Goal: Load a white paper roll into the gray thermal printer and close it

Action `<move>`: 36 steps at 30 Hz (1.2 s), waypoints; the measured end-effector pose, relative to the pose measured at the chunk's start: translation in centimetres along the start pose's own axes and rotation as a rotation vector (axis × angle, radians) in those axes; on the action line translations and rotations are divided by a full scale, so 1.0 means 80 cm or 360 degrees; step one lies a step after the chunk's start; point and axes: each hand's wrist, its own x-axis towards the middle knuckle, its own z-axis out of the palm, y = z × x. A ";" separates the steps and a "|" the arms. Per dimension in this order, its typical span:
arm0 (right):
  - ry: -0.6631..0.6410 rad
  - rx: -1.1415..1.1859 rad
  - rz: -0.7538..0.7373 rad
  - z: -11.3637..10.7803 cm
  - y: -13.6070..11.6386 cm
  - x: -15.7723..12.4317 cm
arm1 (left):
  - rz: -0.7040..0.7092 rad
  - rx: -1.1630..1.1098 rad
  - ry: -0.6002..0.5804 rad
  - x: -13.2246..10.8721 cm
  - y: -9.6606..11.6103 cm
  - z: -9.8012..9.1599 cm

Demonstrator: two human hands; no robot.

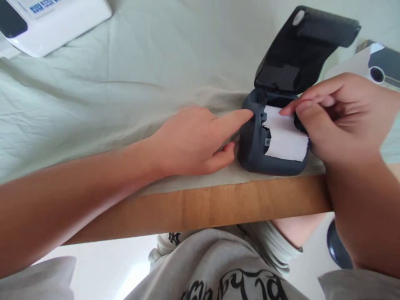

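Note:
A small dark printer-like device (250,146) sits near the front edge of the cloth-covered surface, its black lid (290,50) raised. White paper (286,139) lies in its opening and reaches toward the near side, with a ragged end. My left hand (200,139) rests at the device's left side, index finger stretched out and touching its upper left rim, thumb apart, holding nothing. My right hand (346,116) is over the right side, fingers bent, with one fingertip on the upper part of the paper and the thumb close to it. Whether the paper is pinched is unclear.
A white device with a dark panel (62,25) lies at the top left. Another white and grey object (356,62) is behind my right hand. A wooden edge (218,204) runs along the front. A dark round object (339,246) is below at the right.

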 end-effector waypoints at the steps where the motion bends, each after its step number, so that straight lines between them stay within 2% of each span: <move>1: 0.0000 0.0017 -0.0033 0.001 0.003 -0.002 | 0.0000 0.0060 -0.0022 0.000 0.000 0.002; 3: -0.0043 0.0030 -0.0118 0.002 0.008 -0.004 | 0.0021 0.0132 -0.0050 0.000 -0.002 0.004; 8: -0.0059 0.0026 -0.0140 0.000 0.010 -0.002 | 0.0092 0.0241 -0.0157 0.004 -0.003 -0.004; 16: -0.0056 -0.0013 -0.0114 0.003 0.005 -0.003 | -0.0011 0.0163 -0.0240 0.012 0.006 -0.008; 18: -0.0043 -0.0011 -0.0116 0.002 0.007 -0.002 | -0.0029 0.0069 -0.0161 0.011 0.004 -0.008; 22: -0.0040 0.0008 -0.0129 -0.001 0.012 -0.002 | -0.0100 -0.0251 0.0230 0.009 -0.002 -0.009; 24: -0.0019 0.0010 -0.0108 -0.001 0.013 -0.002 | -0.0145 -0.0287 0.0305 0.011 -0.003 -0.011; 30: -0.0009 0.0007 -0.0146 0.004 0.011 -0.002 | -0.0179 -0.0206 -0.0042 0.033 -0.002 -0.023; 36: -0.0040 0.0024 -0.0134 0.005 0.010 0.003 | -0.0227 -0.0107 -0.0221 0.049 -0.013 -0.034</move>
